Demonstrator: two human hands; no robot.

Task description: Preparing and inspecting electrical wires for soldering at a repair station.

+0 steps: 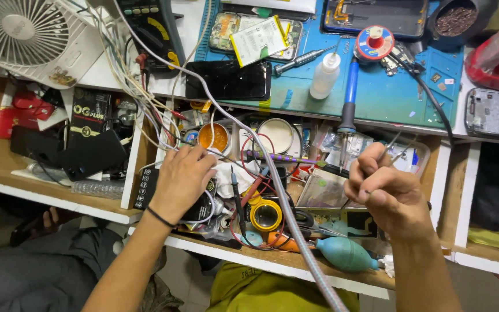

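Drawer pulled out under worktop, crammed; most contents half buried beneath tangled wires and a braided hose. Left hand palm down on a white cloth and a dark device at drawer's left side; fingers flat and spread, closed on nothing visible, fingertips partly lost among wires. Right hand curled, grip pinching thin metal tweezers; tips raised over drawer's right part, hard to make out against clutter. Soldering iron hanging over worktop edge, tip hidden in drawer. Round tin holding amber paste; white tin beside it, contents unclear. Yellow-rimmed magnifier and teal rubber blower near front edge. Cup on worktop filled with dark bits, cut off at top. Fan cropped at upper left.
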